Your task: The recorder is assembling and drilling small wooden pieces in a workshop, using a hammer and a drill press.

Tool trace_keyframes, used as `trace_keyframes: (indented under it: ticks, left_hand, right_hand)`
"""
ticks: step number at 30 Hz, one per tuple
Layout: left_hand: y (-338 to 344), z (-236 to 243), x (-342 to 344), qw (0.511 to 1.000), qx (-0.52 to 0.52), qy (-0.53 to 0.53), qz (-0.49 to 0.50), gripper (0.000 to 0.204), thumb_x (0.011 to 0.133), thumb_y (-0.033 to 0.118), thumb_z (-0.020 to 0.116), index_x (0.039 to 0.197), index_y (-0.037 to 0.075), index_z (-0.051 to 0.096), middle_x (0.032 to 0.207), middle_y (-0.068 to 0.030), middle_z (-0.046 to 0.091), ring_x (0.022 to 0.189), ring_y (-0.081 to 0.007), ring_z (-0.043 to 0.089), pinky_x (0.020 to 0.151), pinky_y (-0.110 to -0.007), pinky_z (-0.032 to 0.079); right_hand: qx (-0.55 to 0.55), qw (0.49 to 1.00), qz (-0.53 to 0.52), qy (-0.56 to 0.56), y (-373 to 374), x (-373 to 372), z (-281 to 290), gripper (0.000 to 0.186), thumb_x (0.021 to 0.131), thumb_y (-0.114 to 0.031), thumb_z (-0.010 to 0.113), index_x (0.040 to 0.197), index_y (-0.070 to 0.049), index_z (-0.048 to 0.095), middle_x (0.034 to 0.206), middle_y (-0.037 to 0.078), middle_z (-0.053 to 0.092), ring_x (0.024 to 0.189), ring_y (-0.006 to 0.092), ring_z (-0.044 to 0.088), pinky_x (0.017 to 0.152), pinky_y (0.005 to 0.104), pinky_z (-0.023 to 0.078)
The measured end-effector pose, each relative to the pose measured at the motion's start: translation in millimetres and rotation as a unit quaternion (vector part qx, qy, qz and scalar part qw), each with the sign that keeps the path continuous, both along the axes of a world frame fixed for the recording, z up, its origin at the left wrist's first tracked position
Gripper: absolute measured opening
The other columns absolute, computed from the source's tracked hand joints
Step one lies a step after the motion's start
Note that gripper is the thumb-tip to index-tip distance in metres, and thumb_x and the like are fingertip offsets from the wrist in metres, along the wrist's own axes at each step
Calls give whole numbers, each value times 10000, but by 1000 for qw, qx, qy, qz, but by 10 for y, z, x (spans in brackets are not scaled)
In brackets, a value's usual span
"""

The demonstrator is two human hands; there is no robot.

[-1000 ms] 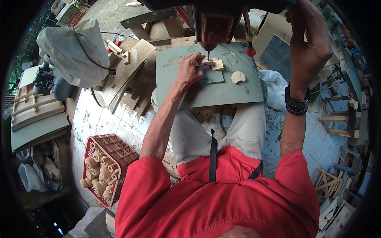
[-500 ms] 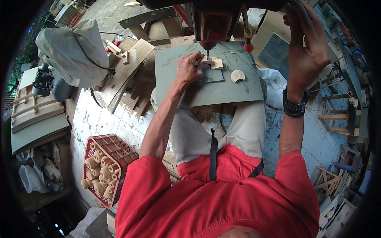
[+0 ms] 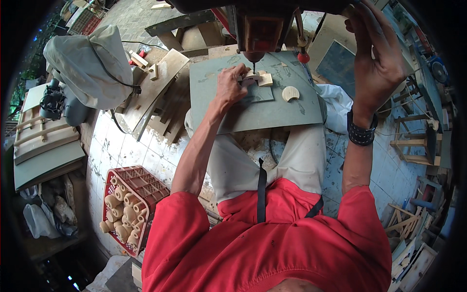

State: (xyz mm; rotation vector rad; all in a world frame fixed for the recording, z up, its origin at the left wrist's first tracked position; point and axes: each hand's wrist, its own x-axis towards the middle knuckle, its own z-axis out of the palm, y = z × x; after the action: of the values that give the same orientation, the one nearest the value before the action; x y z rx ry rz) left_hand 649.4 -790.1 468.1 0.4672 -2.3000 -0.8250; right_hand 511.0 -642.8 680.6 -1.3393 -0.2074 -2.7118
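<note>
head view: wooden piece partly out of sight behind left hand

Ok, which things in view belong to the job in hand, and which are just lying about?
In use:
drill
wooden piece under its bit, held by left hand
grey board beneath
notched disc, probably

Lying about, seemingly:
red crate of turned wooden parts
off-white bag
</note>
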Motion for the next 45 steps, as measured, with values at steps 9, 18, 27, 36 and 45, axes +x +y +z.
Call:
trace_keyframes:
  ticks: [9,18,27,36,45]
  left_hand:
    - [66,109,-25,999,-17,-44,7,256,730,128,768,935,17,660,871,-142,702,801,-332,658,738,-396,505]
    - [82,112,-21,999,-19,-25,17,254,709,118,783,900,23,647,853,-136,695,808,-336,646,743,-406,495]
    - [112,136,-26,999,6,-40,18,257,711,113,780,912,17,653,899,-149,702,847,-340,654,774,-399,496]
    - [103,63,33,999,-5,-29,18,225,702,102,748,887,54,627,806,-106,653,743,-292,611,749,-385,429]
    - [44,33,27,999,29,-6,13,223,688,89,735,877,53,623,817,-115,655,757,-304,611,744,-390,435]
  right_hand:
    - [339,554,-690,318,446,-186,460,227,874,59,623,1091,21,675,1039,123,681,805,167,661,685,263,535]
    - [263,560,-742,259,586,-251,-226,237,812,24,718,1020,-87,738,1098,81,703,987,215,690,806,303,587]
    - [298,601,-692,265,600,-244,-154,226,824,25,702,1030,-61,734,1061,96,709,946,222,695,804,305,587]
    - [379,609,-655,235,764,2,-569,225,804,7,720,1022,-50,736,995,106,721,870,228,705,762,309,562]
    - [489,604,-597,202,729,144,-793,301,817,-3,715,1115,-45,707,967,122,729,789,221,723,720,303,551]
